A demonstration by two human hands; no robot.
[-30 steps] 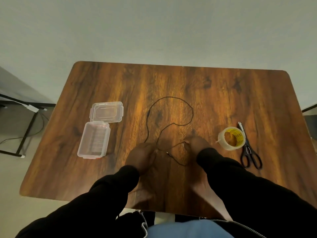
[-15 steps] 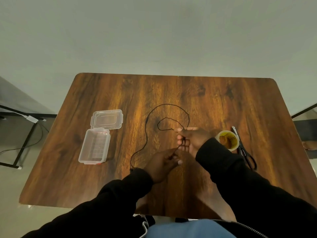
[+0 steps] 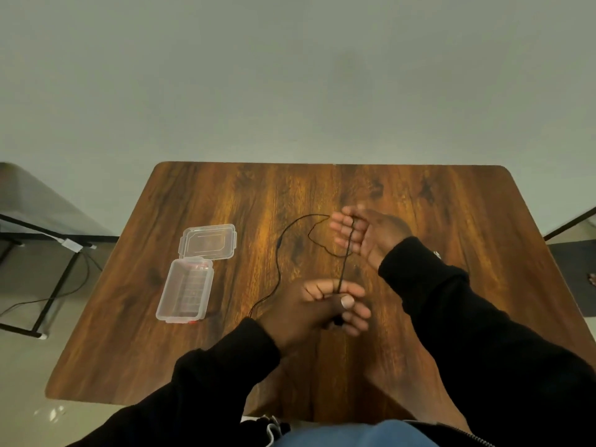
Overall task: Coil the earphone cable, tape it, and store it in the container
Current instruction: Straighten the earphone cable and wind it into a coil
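The thin black earphone cable (image 3: 279,253) loops across the middle of the wooden table (image 3: 419,201). My left hand (image 3: 317,309) pinches the cable between thumb and forefinger, and a dark earbud shows under its fingers. A taut stretch of cable runs from there up to my right hand (image 3: 364,232), which is raised palm-up with the cable laid across its spread fingers. The clear plastic container (image 3: 184,290) sits open at the left, its hinged lid (image 3: 208,241) lying flat behind it. The tape roll and scissors are hidden behind my right arm.
A dark metal-framed stand (image 3: 42,253) with trailing wires stands on the floor to the left of the table. My black sleeves cover the table's near right part. A pale wall lies beyond the far edge.
My right hand has lifted and moved away from me, opening palm-up with the cable across its fingers. My left hand has pulled the cable taut. The camera has tilted upward.
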